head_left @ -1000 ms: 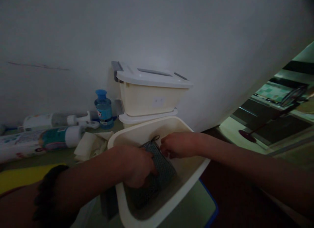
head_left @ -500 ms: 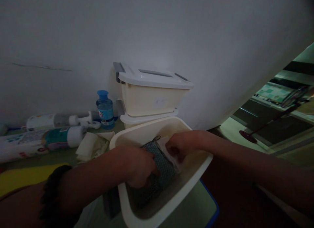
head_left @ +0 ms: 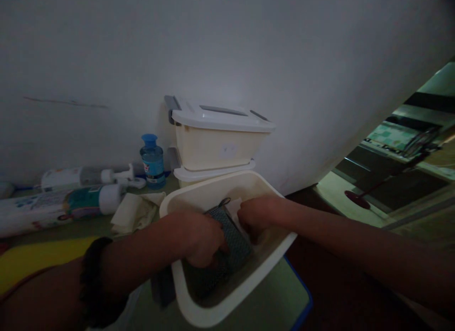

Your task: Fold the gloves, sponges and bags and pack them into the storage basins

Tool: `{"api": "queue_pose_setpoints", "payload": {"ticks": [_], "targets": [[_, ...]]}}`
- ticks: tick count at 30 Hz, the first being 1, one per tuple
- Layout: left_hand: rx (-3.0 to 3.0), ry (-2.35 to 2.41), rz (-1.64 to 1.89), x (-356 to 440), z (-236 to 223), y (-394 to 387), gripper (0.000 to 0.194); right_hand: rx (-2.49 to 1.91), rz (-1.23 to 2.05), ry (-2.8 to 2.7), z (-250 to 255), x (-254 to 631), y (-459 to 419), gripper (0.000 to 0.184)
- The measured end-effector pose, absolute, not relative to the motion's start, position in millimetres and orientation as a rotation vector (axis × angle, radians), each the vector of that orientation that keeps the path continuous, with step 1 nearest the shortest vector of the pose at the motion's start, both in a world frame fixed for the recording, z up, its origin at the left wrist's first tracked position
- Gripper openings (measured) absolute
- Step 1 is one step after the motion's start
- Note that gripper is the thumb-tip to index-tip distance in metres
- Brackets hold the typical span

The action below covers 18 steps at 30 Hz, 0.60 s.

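Note:
A cream plastic bin (head_left: 209, 317) stands tilted in front of me, and both hands reach into it. Inside lies a grey-green textured cloth (head_left: 237, 245) with a small dark hanging loop at its top. My left hand (head_left: 204, 238) is on this cloth with its fingers bent around it; the fingertips are partly hidden. To the right of it, a whitish cloth (head_left: 232, 206) lies along the bin's inner side. My right hand (head_left: 259, 216) is closed on that whitish cloth, its fingertips hidden behind the knuckles.
Behind the bin, stacked cream boxes (head_left: 216, 148) with white lids stand against the wall. Left of them are a blue bottle (head_left: 153, 162), lying pump bottles (head_left: 90, 200) and a crumpled pale cloth (head_left: 133, 212). Something yellow (head_left: 42, 257) lies at lower left. A blue-edged green tabletop (head_left: 280, 298) supports the bin.
My right hand has shifted slightly left and down in the bin, and less of the whitish cloth shows. My left hand stays on the grey-green cloth. The view has moved slightly.

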<state>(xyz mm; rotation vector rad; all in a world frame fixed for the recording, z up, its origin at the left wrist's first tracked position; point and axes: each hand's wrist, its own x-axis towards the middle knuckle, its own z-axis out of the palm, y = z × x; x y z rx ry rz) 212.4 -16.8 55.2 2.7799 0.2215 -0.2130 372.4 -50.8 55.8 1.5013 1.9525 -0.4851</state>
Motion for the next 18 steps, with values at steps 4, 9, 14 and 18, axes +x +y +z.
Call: {"api": "queue_pose_setpoints", "payload": {"ticks": [4, 9, 14, 18], "targets": [[2.837, 0.108, -0.409, 213.7, 66.4, -10.6, 0.026, 1.585, -0.454, 1.996, 75.7, 383.4, -49.4, 0.009], [2.791, 0.180, 0.040, 199.0, 84.2, 2.6, 0.026, 1.702, -0.412, 2.123, 99.6, 388.9, -58.6, 0.024], [2.788, 0.303, 0.209, 164.5, 88.7, -3.2, 0.027, 1.715, -0.475, 2.314, 96.9, 377.3, -80.0, 0.025], [2.818, 0.367, 0.367, 150.1, 69.4, -14.2, 0.036, 1.750, -0.529, 2.368, 79.5, 379.0, -93.4, 0.021]]}}
